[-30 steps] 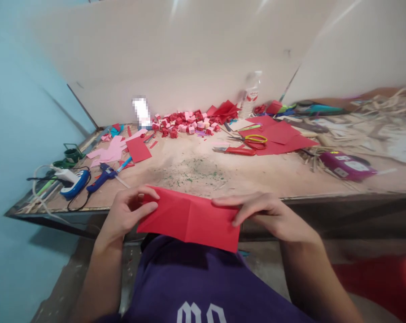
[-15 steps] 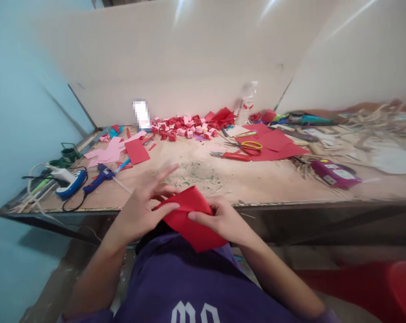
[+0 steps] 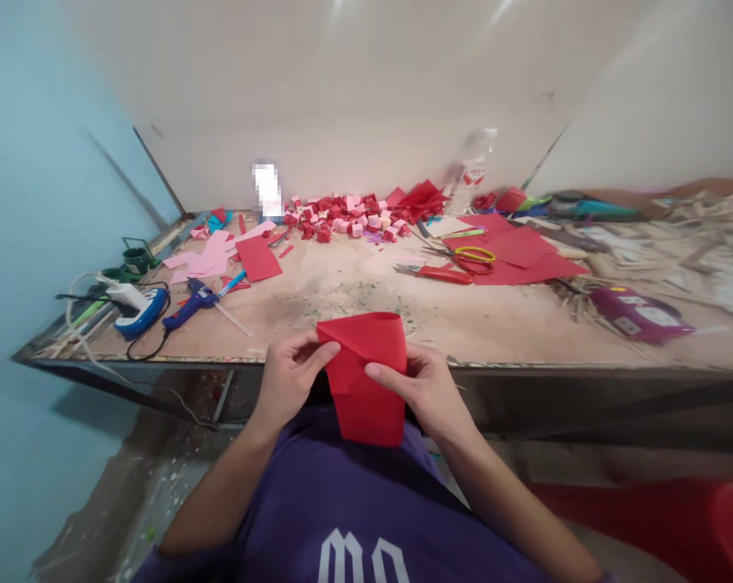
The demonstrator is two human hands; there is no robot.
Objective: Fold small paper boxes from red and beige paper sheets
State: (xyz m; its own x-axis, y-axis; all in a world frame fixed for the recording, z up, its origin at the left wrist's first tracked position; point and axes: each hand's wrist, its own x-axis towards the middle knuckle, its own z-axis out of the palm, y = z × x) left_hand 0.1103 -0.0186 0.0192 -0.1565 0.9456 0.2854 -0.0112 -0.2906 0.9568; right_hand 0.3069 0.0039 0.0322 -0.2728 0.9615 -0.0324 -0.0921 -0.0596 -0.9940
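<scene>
Nearest me, one purple shirt [image 3: 354, 502], soft cloth, two pale letters visible. Above it, two bare hands with one red paper [image 3: 369, 405] held between them: smooth, matte, folded, its top edge looped over and a slanting crease below. Left hand [image 3: 290, 376] nearly closed, pinching the paper's upper left edge between thumb and fingers. Right hand [image 3: 430, 385] half curled, thumb flat on the front, fingers behind the right edge.

Beyond the left hand, to its left, I count one blue glue gun [image 3: 196, 304], hard plastic, and one rounded blue-and-white socket block [image 3: 141, 314]. Ahead of both hands, green flecks [image 3: 372, 301] on the wooden tabletop [image 3: 500, 332]. Out to the right of the right hand, one purple case [image 3: 639, 312], boxy. Ahead of that hand, one red-handled cutter [image 3: 442, 274] and one pair of scissors [image 3: 472, 257], yellow and red loops.

Farthest ahead of the hands: a heap of small red and pink cubes [image 3: 342, 217], too many for me to count; right of them, one clear ribbed bottle [image 3: 472, 174].
</scene>
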